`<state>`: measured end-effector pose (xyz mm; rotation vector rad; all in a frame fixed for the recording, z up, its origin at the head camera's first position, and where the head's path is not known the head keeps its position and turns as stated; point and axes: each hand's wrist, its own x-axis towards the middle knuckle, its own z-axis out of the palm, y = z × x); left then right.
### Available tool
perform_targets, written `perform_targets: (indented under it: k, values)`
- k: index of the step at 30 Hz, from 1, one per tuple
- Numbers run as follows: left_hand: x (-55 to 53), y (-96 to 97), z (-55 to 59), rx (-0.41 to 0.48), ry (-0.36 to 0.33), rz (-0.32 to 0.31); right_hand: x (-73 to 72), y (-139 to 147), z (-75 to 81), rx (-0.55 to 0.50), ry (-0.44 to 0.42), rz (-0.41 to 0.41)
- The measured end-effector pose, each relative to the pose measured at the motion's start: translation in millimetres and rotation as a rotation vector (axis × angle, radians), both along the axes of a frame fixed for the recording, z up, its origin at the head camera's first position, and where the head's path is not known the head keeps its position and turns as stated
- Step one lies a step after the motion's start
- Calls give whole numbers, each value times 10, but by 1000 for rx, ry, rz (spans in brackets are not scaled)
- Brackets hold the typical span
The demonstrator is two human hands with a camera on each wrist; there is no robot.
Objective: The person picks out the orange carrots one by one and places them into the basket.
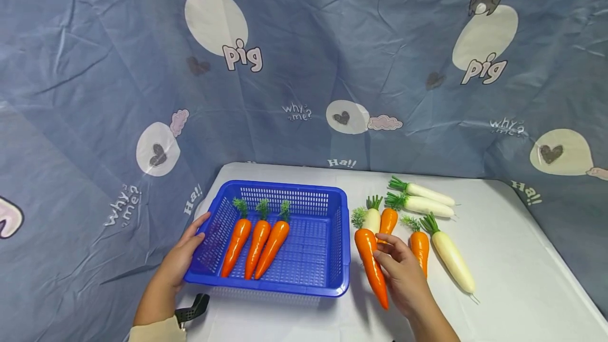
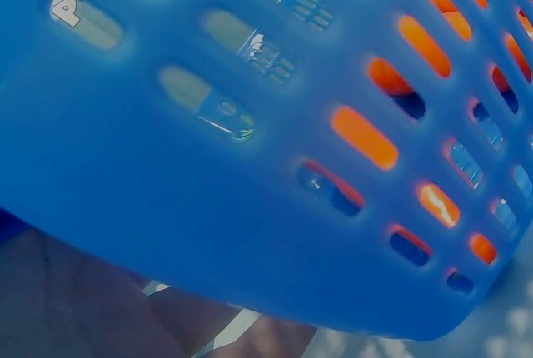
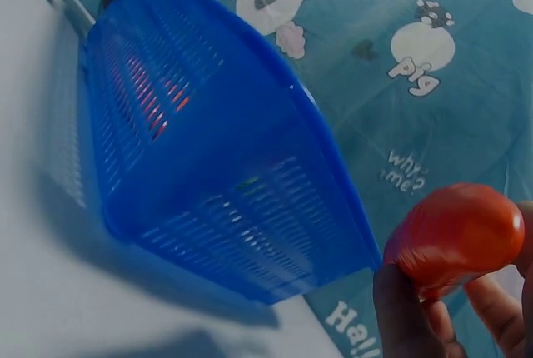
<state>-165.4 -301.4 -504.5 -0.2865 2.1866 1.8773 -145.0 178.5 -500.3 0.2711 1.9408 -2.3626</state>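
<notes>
My left hand grips the left rim of a blue plastic basket. Inside the basket three orange carrots lie side by side, green tops toward the back. To the right of the basket, my right hand holds another carrot between thumb and fingers, its tip pointing toward me. In the right wrist view this carrot shows from one end, with fingers around it. The left wrist view shows the basket's slotted wall close up, with orange showing through the slots.
On the white table, a white radish and a carrot lie just behind my right hand. Another carrot and a radish lie to its right. Two radishes are farther back. A patterned blue-grey cloth hangs behind.
</notes>
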Motion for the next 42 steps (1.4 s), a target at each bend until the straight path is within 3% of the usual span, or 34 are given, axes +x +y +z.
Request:
perform_targets:
  k: [25,33,42]
  values:
    - [6,-8,-8,6,3,-4,-120,-308,208,-97,8,53]
    - [-6,-29,-12,-23,5,-14,-173,-458,266,-90,25,114]
    - [-12,-16,-31,12,5,3,-160,-619,321,-94,35,161]
